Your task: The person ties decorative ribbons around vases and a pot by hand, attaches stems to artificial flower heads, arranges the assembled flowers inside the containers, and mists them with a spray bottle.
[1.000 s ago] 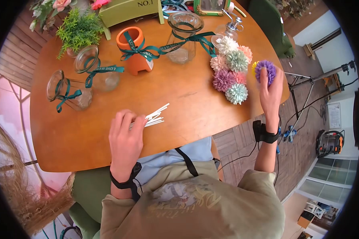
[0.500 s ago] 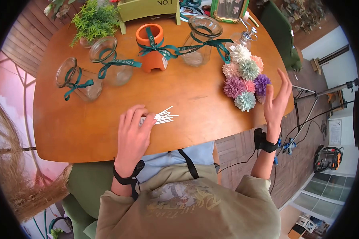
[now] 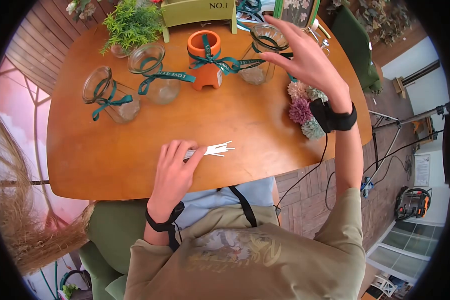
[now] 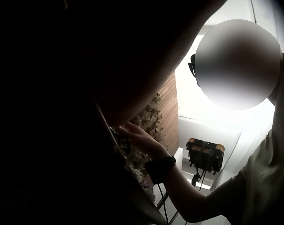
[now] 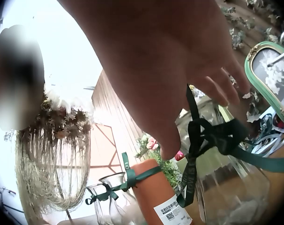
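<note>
My left hand point(image 3: 174, 167) is low over the table near its front edge, fingers curled round a bundle of thin white sticks point(image 3: 217, 149) whose ends fan out to the right. In the left wrist view the sticks are hidden in darkness. My right hand point(image 3: 307, 62) reaches over the back right, thumb and fingers spread apart around the near side of a glass vase point(image 3: 255, 74) with a dark green ribbon bow point(image 5: 212, 136). Below that wrist lies a cluster of pompom flowers, among them a mauve flower point(image 3: 300, 111) and a pale blue flower point(image 3: 312, 129); the arm hides the others.
Left of the vase stand an orange pot point(image 3: 205, 77) with a ribbon and two more ribboned glass vases, one at the middle left point(image 3: 162, 92) and one farther left point(image 3: 122, 110). Behind them are a green plant point(image 3: 132, 27), a green wooden planter point(image 3: 197, 15) and a framed picture point(image 3: 300, 11).
My right hand set the purple flower down at the right of the cluster, let go, then moved left and away to the glass vase. The left hand keeps hold of the sticks.
</note>
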`<state>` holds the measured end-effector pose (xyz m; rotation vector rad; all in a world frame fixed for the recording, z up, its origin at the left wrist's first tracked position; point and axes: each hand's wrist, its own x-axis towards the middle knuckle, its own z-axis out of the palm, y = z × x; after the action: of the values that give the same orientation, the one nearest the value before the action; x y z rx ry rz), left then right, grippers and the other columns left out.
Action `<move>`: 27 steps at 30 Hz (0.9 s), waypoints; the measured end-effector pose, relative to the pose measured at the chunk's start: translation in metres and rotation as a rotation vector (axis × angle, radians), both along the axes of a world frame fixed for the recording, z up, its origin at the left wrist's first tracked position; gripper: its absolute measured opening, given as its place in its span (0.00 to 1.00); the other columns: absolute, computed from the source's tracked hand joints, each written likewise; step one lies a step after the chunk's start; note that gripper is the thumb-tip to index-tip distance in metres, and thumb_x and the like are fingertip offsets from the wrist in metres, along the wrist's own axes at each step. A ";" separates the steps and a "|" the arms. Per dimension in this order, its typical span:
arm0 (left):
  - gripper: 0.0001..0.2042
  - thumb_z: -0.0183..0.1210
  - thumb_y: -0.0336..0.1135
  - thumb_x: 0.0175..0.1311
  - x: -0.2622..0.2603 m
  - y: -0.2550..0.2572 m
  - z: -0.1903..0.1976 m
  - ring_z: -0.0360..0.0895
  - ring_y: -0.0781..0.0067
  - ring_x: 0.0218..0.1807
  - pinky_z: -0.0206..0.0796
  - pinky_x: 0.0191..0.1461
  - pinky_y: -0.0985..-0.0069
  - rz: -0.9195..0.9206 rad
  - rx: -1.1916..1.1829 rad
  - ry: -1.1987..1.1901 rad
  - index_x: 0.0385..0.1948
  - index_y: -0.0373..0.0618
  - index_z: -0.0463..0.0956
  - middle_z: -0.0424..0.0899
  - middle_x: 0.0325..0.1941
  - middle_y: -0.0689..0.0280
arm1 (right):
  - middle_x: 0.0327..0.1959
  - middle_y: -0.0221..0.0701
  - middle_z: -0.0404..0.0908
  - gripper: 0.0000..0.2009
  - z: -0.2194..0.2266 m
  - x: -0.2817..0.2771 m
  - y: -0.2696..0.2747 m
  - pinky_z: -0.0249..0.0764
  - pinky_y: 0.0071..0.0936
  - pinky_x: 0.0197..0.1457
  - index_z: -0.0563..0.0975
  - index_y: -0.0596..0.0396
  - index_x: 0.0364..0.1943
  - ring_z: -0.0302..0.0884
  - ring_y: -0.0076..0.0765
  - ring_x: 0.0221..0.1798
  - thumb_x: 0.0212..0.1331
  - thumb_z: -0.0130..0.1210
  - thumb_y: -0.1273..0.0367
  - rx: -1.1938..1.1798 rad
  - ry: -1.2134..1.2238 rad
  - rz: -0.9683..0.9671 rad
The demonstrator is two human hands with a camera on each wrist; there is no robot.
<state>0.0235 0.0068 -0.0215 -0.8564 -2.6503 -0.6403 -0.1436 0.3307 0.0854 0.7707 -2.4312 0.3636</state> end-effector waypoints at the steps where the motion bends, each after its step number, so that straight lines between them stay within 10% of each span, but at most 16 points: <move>1: 0.13 0.63 0.22 0.61 0.000 -0.001 0.000 0.75 0.58 0.48 0.65 0.53 0.63 0.000 0.001 0.000 0.48 0.42 0.82 0.79 0.45 0.62 | 0.62 0.46 0.78 0.32 0.000 -0.003 -0.003 0.76 0.40 0.63 0.72 0.52 0.70 0.79 0.52 0.61 0.64 0.67 0.56 0.002 -0.111 -0.013; 11: 0.15 0.64 0.23 0.60 0.000 0.005 0.004 0.76 0.54 0.57 0.66 0.61 0.59 0.007 0.052 0.014 0.49 0.39 0.81 0.79 0.51 0.59 | 0.52 0.46 0.82 0.32 -0.006 0.048 -0.016 0.79 0.43 0.54 0.74 0.51 0.67 0.82 0.55 0.51 0.59 0.69 0.58 -0.101 -0.159 0.041; 19: 0.15 0.64 0.25 0.61 -0.002 0.013 0.008 0.77 0.52 0.60 0.67 0.64 0.57 -0.038 0.033 -0.012 0.51 0.39 0.80 0.79 0.53 0.58 | 0.65 0.47 0.72 0.40 -0.014 0.101 -0.035 0.81 0.45 0.53 0.68 0.47 0.73 0.80 0.59 0.57 0.58 0.71 0.51 -0.168 -0.199 0.088; 27: 0.33 0.66 0.28 0.63 -0.005 0.037 0.024 0.66 0.44 0.75 0.59 0.76 0.57 0.067 0.169 -0.034 0.72 0.35 0.64 0.68 0.74 0.49 | 0.58 0.44 0.80 0.38 -0.040 0.134 -0.017 0.81 0.36 0.53 0.69 0.56 0.69 0.85 0.44 0.52 0.55 0.75 0.64 -0.460 -0.288 -0.031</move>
<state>0.0185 0.0433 0.0021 -0.7128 -2.5964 -0.8542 -0.0100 0.3136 0.0451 0.5015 -2.4677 1.0387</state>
